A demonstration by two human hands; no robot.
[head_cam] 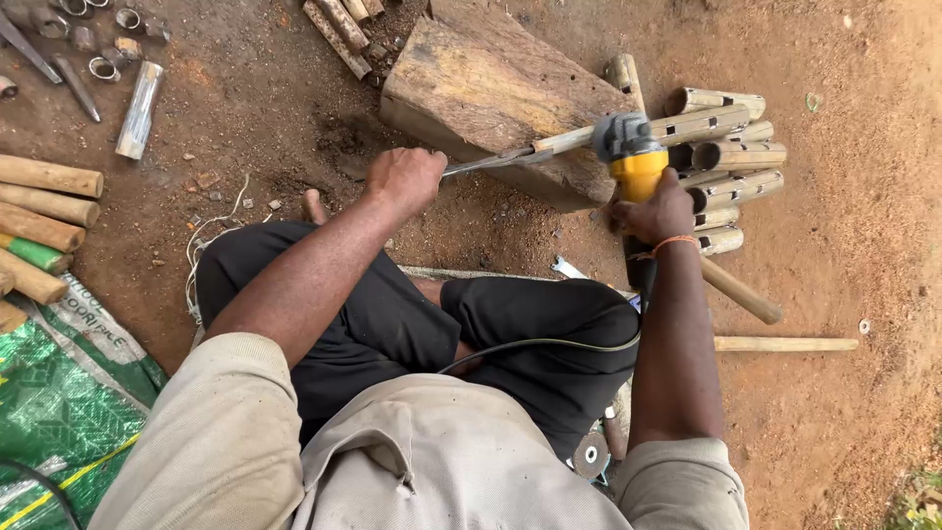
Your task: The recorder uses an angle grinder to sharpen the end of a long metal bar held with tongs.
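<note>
My left hand is closed around the end of a long flat metal blade that lies across a big wooden block. The blade's far end runs into a wooden handle on the block. My right hand grips a yellow and grey angle grinder, whose head sits on the blade near that handle. The grinder's black cable curves back across my lap. I sit on the red dirt with my legs folded.
A stack of cut metal tubes lies right of the block. Wooden sticks and a green sack are at the left. Metal rings and a pipe lie upper left. Two wooden handles rest right of my knee.
</note>
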